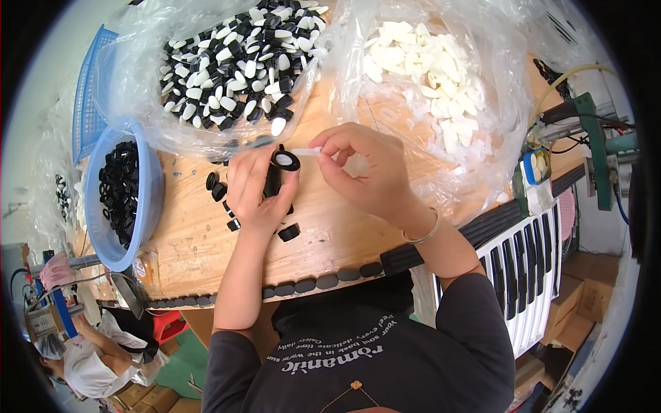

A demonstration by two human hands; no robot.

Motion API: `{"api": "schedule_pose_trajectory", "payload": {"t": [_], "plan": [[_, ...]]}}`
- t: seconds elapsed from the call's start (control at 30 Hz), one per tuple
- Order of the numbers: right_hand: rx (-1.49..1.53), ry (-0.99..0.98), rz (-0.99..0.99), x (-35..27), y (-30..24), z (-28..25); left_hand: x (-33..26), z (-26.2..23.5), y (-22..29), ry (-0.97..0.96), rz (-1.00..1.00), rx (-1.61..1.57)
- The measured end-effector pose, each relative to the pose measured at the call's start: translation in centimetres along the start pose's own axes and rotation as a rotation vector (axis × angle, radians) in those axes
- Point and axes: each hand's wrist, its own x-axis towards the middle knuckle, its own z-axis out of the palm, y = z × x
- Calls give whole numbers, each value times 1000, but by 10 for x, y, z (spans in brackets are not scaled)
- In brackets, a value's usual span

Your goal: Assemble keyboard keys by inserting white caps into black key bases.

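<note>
My left hand (256,186) is closed around a small black oval cap (286,161), whose open end shows a whitish inside. A thin, translucent white strip (304,151) is pinched between the thumb and fingertips of my right hand (363,172); its far end reaches the cap's upper edge. Under and beside my left hand lie several loose black caps (289,233) on the wooden table (337,241). What the other fingers of my left hand cover is hidden.
Black-and-white pieces (241,69) fill a clear plastic bag behind my hands. Cream oval pieces (454,96) lie in another bag at the far right. A blue basket (157,193) of black parts stands left. Right are a green-framed device (593,151) and striped tray (527,268). Another person (96,365) sits lower left.
</note>
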Motion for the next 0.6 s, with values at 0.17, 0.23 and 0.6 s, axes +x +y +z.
{"api": "schedule_pose_trajectory", "payload": {"t": [0.17, 0.23, 0.6], "plan": [[-205, -47, -44, 7, 1, -12, 0, -1, 0, -23, -17, -3], [-322, -97, -109, 6, 2, -13, 0, -1, 4, -65, -13, -18], [-497, -321, -351, -6, 13, -4, -4, 4, 11, -144, -7, -90]]}}
